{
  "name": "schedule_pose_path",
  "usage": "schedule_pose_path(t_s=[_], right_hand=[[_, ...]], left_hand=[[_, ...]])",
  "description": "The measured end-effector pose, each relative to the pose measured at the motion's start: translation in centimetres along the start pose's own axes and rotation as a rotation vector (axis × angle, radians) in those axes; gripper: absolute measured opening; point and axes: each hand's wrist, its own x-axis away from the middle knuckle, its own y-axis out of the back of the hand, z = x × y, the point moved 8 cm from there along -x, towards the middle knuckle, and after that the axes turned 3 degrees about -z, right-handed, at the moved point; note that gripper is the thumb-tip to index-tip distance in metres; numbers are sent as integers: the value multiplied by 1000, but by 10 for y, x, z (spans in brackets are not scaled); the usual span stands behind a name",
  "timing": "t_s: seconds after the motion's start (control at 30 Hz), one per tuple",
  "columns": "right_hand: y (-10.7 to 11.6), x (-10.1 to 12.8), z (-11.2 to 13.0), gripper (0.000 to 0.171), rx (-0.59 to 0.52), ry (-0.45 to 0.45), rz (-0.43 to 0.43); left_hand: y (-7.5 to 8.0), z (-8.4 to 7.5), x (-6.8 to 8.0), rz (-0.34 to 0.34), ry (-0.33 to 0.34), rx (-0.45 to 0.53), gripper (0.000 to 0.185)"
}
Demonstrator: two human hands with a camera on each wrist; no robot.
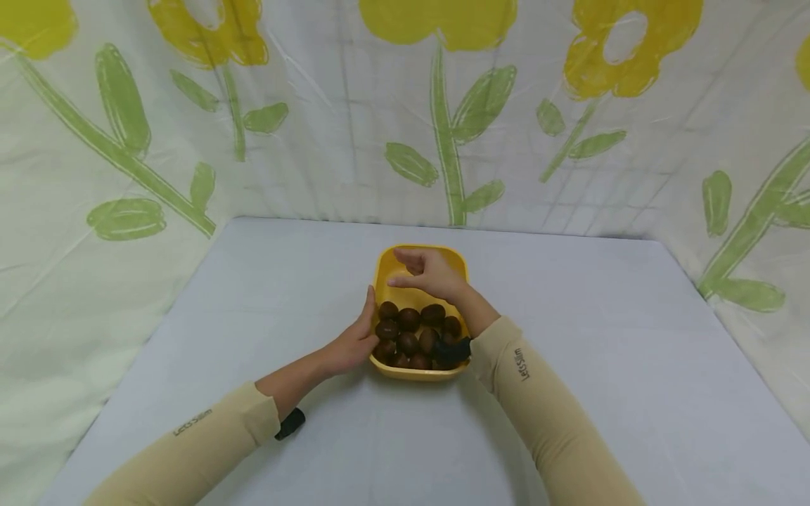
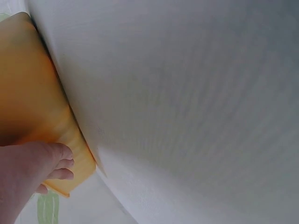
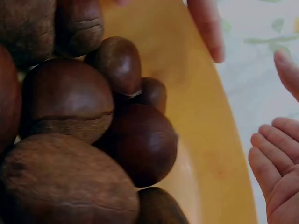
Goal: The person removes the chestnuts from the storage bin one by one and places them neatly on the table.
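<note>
About a dozen chestnuts (image 1: 408,320) lie crowded in the near half of a yellow tray (image 1: 420,375), some stacked against others. They are rounded and dark brown; the right wrist view shows glossy skins, rough duller bases and a small pale tip on one. The tray is deep-walled with rounded corners, and its bare yellow bottom shows in the far half. It sits on the desk (image 1: 285,295), a little beyond the middle.

The left hand (image 1: 346,349) grasps the tray's left wall, with fingers laid along the outside and the thumb at the rim, close beside the nearest chestnuts on that side. The right hand (image 1: 427,273) is released: it hovers over the tray's far half, thumb apart from the fingers, fingers slightly bent and pointing left, with nothing in its hold. Its forearm crosses the tray's right rim, and a black wrist device (image 1: 454,350) hangs above the near right chestnuts, hiding some. Both forearms wear beige sleeves (image 1: 550,414), reaching in from the near left and near right.

The pale desk surface spreads well to the left and right of the tray. The far edge is the nearest one, a short way behind the tray, where a flower-printed backdrop (image 1: 316,140) rises; it also stands along both sides.
</note>
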Motion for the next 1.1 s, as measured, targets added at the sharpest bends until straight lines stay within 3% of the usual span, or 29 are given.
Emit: schedule_pose_path(t_s=[0.3,0.73,1.1], right_hand=[[-11,2,-15,69,160,-46,95],[-27,0,-24,58,233,-42,178],[-38,-3,-24,51,294,40,232]], left_hand=[[0,-1,-1,7,-12,-3,82],[-1,0,0,9,-9,-2,83],[1,-2,1,6,3,-10,83]])
